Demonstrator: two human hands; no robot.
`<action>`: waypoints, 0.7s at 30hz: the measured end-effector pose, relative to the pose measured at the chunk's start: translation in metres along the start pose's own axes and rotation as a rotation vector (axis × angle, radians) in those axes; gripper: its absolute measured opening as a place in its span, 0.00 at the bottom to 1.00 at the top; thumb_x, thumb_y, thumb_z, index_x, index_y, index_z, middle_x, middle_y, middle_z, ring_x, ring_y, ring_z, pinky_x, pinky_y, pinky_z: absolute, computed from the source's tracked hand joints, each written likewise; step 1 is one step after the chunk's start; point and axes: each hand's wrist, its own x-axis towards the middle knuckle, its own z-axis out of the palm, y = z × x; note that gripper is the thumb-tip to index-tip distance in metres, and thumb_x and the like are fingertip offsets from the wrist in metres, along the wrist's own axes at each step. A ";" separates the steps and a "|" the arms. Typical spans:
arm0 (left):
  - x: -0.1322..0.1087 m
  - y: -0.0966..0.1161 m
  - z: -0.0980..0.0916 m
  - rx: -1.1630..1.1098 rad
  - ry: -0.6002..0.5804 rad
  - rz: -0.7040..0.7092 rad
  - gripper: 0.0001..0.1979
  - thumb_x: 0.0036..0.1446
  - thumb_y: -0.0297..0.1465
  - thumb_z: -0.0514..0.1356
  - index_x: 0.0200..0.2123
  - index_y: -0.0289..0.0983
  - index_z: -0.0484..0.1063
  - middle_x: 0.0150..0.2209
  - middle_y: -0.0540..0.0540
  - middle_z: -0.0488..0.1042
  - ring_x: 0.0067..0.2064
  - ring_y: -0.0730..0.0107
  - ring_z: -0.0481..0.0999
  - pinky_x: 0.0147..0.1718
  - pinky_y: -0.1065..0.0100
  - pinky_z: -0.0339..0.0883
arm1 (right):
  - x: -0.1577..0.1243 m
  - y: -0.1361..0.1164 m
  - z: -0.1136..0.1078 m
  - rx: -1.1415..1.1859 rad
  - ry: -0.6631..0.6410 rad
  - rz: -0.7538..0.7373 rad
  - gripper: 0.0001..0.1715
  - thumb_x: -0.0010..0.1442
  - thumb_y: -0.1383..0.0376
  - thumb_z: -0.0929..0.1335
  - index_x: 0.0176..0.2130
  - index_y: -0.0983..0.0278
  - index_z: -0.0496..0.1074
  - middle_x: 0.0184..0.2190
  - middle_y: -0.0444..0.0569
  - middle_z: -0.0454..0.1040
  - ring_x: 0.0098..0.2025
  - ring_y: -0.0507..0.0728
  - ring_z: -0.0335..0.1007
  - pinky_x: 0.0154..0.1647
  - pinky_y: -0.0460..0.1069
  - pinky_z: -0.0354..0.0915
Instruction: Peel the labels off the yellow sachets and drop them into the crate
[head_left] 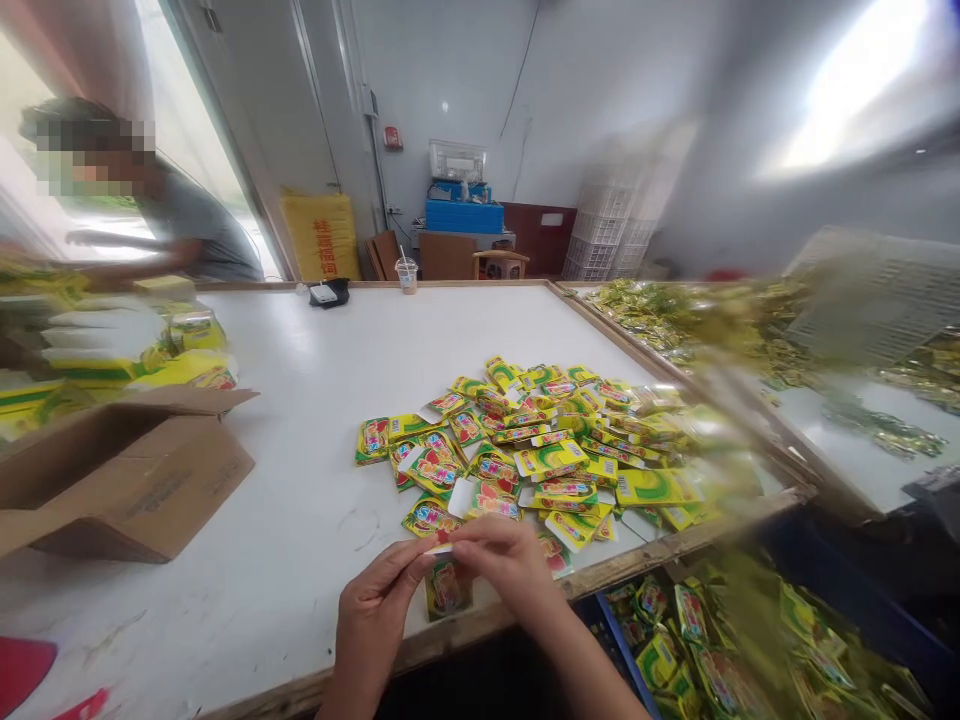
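Note:
Near the front edge of the white table, my left hand [382, 582] and my right hand [504, 562] meet at the top of a small green carton [450, 592]. Fingers and thumbs of both hands pinch its upper end, where a white flap edge shows between them. A bit of red is visible at my fingertips; I cannot make out what it is. Just beyond my hands lies a loose pile of small yellow-and-green cartons [551, 458] with bright lettering, several with white end flaps sticking out.
At left stands an open cardboard box [161, 480], with stacked yellow cartons [105, 340] behind it and a person [199, 225] leaning there. A drink cup [407, 275] stands at the far edge. A blue crate [626, 650] of packets sits low at right, below another packet-covered table.

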 end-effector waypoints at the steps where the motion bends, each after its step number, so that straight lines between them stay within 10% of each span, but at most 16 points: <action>1: 0.000 0.002 0.001 -0.016 -0.021 -0.019 0.12 0.56 0.36 0.65 0.44 0.43 0.80 0.46 0.49 0.80 0.50 0.61 0.76 0.51 0.67 0.70 | 0.001 0.002 0.000 0.015 0.005 0.044 0.09 0.53 0.60 0.74 0.36 0.60 0.82 0.32 0.49 0.81 0.29 0.57 0.76 0.29 0.49 0.70; 5: 0.002 0.008 0.004 -0.088 -0.132 -0.060 0.15 0.59 0.35 0.63 0.49 0.43 0.76 0.47 0.47 0.79 0.49 0.61 0.77 0.47 0.66 0.74 | 0.005 0.010 0.003 0.056 0.041 0.108 0.10 0.50 0.62 0.76 0.34 0.63 0.82 0.25 0.48 0.79 0.23 0.56 0.74 0.25 0.48 0.69; 14: 0.004 -0.004 -0.010 0.221 -0.234 0.414 0.17 0.57 0.26 0.64 0.49 0.46 0.77 0.48 0.47 0.78 0.49 0.61 0.78 0.49 0.64 0.73 | -0.007 0.009 -0.012 -0.096 -0.011 -0.168 0.12 0.47 0.65 0.79 0.35 0.59 0.82 0.33 0.48 0.79 0.37 0.58 0.74 0.34 0.48 0.69; 21: -0.009 -0.002 -0.005 0.161 -0.180 0.196 0.12 0.56 0.32 0.64 0.44 0.47 0.78 0.49 0.46 0.78 0.50 0.55 0.77 0.51 0.59 0.71 | -0.023 0.015 0.006 -0.170 0.140 -0.301 0.07 0.56 0.68 0.73 0.36 0.56 0.80 0.35 0.47 0.77 0.39 0.57 0.73 0.42 0.50 0.68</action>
